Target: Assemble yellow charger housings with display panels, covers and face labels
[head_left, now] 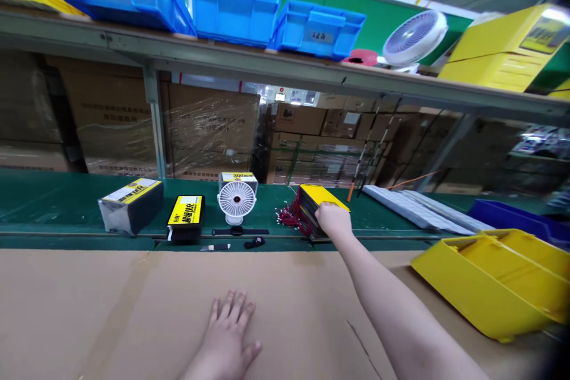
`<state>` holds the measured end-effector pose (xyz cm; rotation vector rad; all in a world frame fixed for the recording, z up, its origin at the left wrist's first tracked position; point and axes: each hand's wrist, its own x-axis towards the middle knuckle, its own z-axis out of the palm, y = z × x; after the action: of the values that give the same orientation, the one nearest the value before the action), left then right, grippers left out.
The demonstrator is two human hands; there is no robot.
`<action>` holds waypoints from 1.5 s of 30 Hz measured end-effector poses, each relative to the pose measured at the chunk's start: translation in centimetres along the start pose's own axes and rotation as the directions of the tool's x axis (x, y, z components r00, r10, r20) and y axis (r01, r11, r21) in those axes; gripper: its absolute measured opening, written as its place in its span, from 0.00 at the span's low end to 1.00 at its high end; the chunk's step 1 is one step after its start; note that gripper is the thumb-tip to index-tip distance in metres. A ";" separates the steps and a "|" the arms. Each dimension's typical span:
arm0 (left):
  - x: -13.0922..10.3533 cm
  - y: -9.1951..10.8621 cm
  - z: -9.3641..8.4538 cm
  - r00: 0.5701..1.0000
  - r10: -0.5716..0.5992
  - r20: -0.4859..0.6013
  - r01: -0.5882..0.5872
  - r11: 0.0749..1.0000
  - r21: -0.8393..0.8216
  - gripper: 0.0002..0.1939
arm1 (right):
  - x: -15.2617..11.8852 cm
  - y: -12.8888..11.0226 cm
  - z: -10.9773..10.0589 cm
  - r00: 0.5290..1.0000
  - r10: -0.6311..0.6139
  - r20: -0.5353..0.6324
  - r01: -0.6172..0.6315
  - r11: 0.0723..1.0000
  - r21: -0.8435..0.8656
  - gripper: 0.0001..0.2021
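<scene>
My left hand [227, 332] lies on the brown cardboard sheet [111, 303] with its fingers spread and nothing in it. Farther forward, my right hand [333, 219] is closed on the near right edge of a stack of flat black pieces with a yellow top [318, 195]; its fingertips are hidden. A bundle of dark red cords [291, 214] with pale ends lies against the stack's left side. To the left stands a small white fan [237, 200]. In front of it are a black-strapped watch [237, 230], a knife [217, 247] and a small black item [255, 243].
Yellow-labelled packs [131, 205] and a yellow-and-black box [186, 217] stand at left on the green bench. A yellow bin [494, 285] occupies the right, with grey strips [414, 208] behind it. Overhead, a shelf [249, 62] holds blue bins [234, 15] and a larger fan [414, 38].
</scene>
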<state>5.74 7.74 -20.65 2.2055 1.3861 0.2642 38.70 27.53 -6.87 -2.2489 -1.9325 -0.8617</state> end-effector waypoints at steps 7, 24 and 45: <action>-0.3 0.2 -0.2 1.000 0.001 -0.003 -0.001 1.000 -0.003 0.36 | -0.7 0.1 -1.4 0.997 0.056 0.052 -0.058 0.997 0.043 0.13; -1.3 1.1 -2.1 1.000 -0.009 0.000 0.009 0.998 -0.058 0.37 | -5.1 -2.2 -10.3 0.768 0.260 -0.585 0.121 0.839 0.531 0.16; -2.0 -0.3 -2.4 0.993 -0.041 -0.112 0.019 0.981 -0.191 0.33 | -11.3 4.6 -21.9 0.378 0.447 -0.811 -0.013 0.878 0.479 0.16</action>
<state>3.53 6.86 -18.55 2.0387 1.3914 0.4993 34.09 7.88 8.01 -1.2323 -1.0468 -1.1554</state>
